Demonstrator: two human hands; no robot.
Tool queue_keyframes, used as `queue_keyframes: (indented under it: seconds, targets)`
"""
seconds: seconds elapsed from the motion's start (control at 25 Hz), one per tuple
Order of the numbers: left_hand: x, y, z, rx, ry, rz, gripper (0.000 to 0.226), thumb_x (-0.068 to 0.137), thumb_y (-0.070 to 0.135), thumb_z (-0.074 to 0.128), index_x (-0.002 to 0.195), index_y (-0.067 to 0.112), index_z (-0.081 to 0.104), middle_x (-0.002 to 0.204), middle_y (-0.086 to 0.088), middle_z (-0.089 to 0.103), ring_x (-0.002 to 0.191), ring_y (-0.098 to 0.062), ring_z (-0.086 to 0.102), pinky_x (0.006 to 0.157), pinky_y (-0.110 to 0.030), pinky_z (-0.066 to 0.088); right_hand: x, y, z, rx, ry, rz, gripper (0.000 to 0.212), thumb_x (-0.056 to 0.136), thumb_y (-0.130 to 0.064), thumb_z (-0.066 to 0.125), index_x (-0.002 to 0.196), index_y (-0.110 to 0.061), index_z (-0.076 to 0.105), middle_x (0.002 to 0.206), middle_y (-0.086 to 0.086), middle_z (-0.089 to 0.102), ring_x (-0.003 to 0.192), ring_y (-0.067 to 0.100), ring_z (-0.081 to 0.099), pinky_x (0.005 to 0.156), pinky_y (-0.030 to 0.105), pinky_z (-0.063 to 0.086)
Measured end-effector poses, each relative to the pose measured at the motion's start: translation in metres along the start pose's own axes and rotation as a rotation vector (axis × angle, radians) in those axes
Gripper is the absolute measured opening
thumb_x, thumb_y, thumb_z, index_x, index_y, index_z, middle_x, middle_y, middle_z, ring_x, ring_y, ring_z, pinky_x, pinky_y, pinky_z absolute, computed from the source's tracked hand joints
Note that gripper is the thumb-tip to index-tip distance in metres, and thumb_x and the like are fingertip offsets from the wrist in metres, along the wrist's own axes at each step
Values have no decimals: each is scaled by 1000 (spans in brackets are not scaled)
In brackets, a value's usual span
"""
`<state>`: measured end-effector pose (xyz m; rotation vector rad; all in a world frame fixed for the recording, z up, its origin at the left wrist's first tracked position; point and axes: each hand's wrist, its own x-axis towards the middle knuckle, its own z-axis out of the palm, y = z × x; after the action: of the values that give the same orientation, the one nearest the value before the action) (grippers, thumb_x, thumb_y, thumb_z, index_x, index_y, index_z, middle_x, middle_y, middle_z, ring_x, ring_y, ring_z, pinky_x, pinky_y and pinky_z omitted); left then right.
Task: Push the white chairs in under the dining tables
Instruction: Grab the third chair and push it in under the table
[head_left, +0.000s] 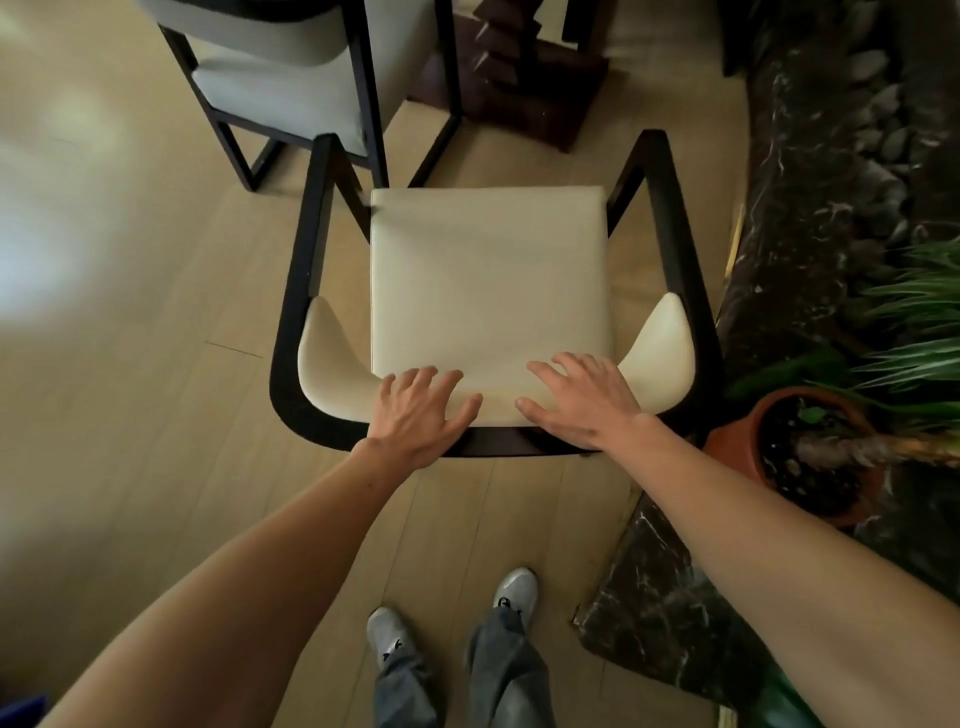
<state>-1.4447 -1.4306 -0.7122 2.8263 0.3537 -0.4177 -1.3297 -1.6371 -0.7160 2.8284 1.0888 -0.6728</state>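
The white chair stands on the wooden floor in the middle of the view, seen from above and behind. It has a cream seat and a dark frame, and its curved backrest is on the near side. The left grip, a bare hand, lies flat on the top of the backrest, fingers apart and fairly straight, clamped on nothing. The right grip rests just beside it on the same edge, also spread apart, thumbs pointing toward each other. Beyond the seat's far edge is a dark pedestal base. A second chair with a pale seat stands far left. To the right, a terracotta pot holding a green plant sits on a dark marble ledge. Nearest are two grey shoes.
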Motion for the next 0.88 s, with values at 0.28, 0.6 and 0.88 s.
queue_keyframes:
  seconds: [0.28,0.6,0.88]
  targets:
    - [4,-15,35,37,-65,18,62,94,66,22,130,27,53,128,-6,60,122,-30,52,104,-46,36,5,2,41,37,-32,12,83,84,-79,9,140,-31,49,142,9,52,128,31,48,107,47,32]
    - [7,-21,42,65,-40,33,71,89,68,7,120,31,60,104,1,68,103,-24,62,93,-42,43,-1,9,52,28,46,49,87,85,-82,4,130,-31,59,121,4,67,116,27,59,98,43,41]
    - [12,-29,47,47,-11,61,64,93,65,11,114,31,61,101,5,69,101,-21,63,93,-41,43,4,4,57,12,98,52,84,86,-79,7,125,-30,62,108,0,70,106,22,62,95,42,39]
